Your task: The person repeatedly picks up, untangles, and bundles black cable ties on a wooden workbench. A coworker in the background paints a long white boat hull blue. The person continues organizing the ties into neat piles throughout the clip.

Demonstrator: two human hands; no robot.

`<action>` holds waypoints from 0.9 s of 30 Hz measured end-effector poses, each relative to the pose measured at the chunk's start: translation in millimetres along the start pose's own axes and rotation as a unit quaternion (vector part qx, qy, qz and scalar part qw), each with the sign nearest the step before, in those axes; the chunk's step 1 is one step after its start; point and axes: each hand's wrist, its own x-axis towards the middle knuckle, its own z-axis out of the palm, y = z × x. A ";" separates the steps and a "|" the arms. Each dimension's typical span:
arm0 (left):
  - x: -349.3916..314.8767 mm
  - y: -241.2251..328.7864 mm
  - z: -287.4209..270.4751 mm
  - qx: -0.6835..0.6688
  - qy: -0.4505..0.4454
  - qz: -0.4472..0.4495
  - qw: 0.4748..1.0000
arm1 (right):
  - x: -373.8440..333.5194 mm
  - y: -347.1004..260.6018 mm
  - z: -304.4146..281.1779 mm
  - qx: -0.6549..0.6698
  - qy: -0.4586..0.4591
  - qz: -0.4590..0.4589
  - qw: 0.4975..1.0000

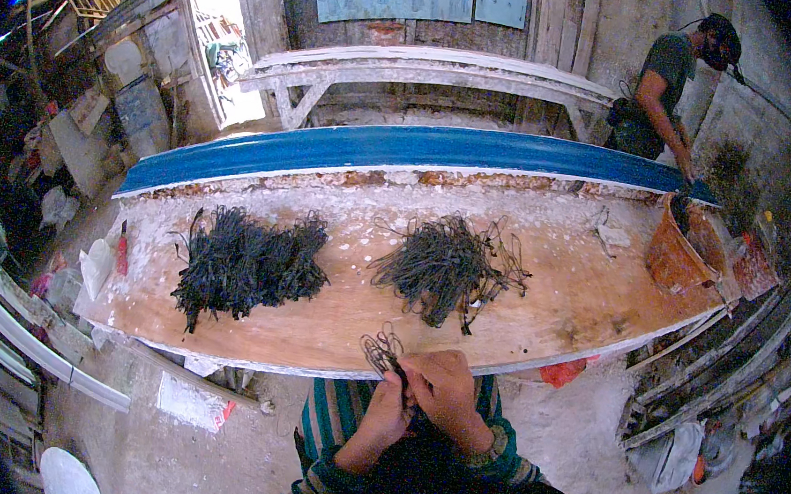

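Observation:
Close to my body, at the table's near edge, I hold a small bundle of thin dark looped cords [382, 347]. My left hand [382, 417] is closed around its lower part, with the loops sticking up past the fingers. My right hand [442, 394] is closed too, its fingertips pinched against the same bundle; the exact grip is partly hidden. On the table ahead lies a loose pile of similar dark loops [441, 265]. Further left, bunches of dark looped cord [248, 262] lie side by side in a thick row.
The worn wooden table [351, 323] has a raised blue board [404, 149] along its far side. An orange bucket [672, 252] stands at the right end, where a co-worker [658, 91] reaches toward it. Behind is a long white bench [430, 71]. A red-handled tool [122, 251] lies at left.

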 end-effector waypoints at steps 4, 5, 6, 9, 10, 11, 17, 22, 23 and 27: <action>3.7 13.7 -1.2 -0.043 -0.023 0.024 0.999 | -10.2 -2.5 3.8 0.035 -0.025 0.001 0.999; 3.4 15.2 -2.8 -0.041 -0.017 0.024 0.999 | -12.3 -1.7 5.4 0.040 -0.030 0.003 0.999; 3.1 16.9 -4.6 -0.040 -0.010 0.027 0.999 | -12.1 -2.5 5.1 0.038 -0.042 0.009 0.998; 0.5 20.1 -5.9 -0.040 0.003 0.034 0.999 | -12.7 -3.6 5.0 0.039 -0.067 0.022 0.997; -0.4 20.9 -5.7 -0.040 0.006 0.036 0.999 | -15.3 -1.4 7.1 0.045 -0.069 0.020 0.996; 0.1 20.9 -5.8 -0.034 0.013 0.041 0.999 | -17.1 -0.3 8.1 0.050 -0.070 0.018 0.996; -1.3 28.4 -0.7 -0.010 0.043 0.082 0.996 | -17.9 -4.6 6.2 0.083 -0.100 0.028 0.991; 2.7 25.8 -7.1 -0.043 -0.001 0.095 0.995 | -20.4 -6.4 5.5 0.107 -0.090 0.076 0.987; 3.6 24.8 -8.1 -0.046 -0.004 0.092 0.995 | -21.3 -5.5 5.3 0.114 -0.088 0.085 0.986; 4.0 25.3 -6.2 -0.071 -0.022 0.085 0.994 | -20.6 -4.2 -0.5 0.097 -0.114 0.080 0.986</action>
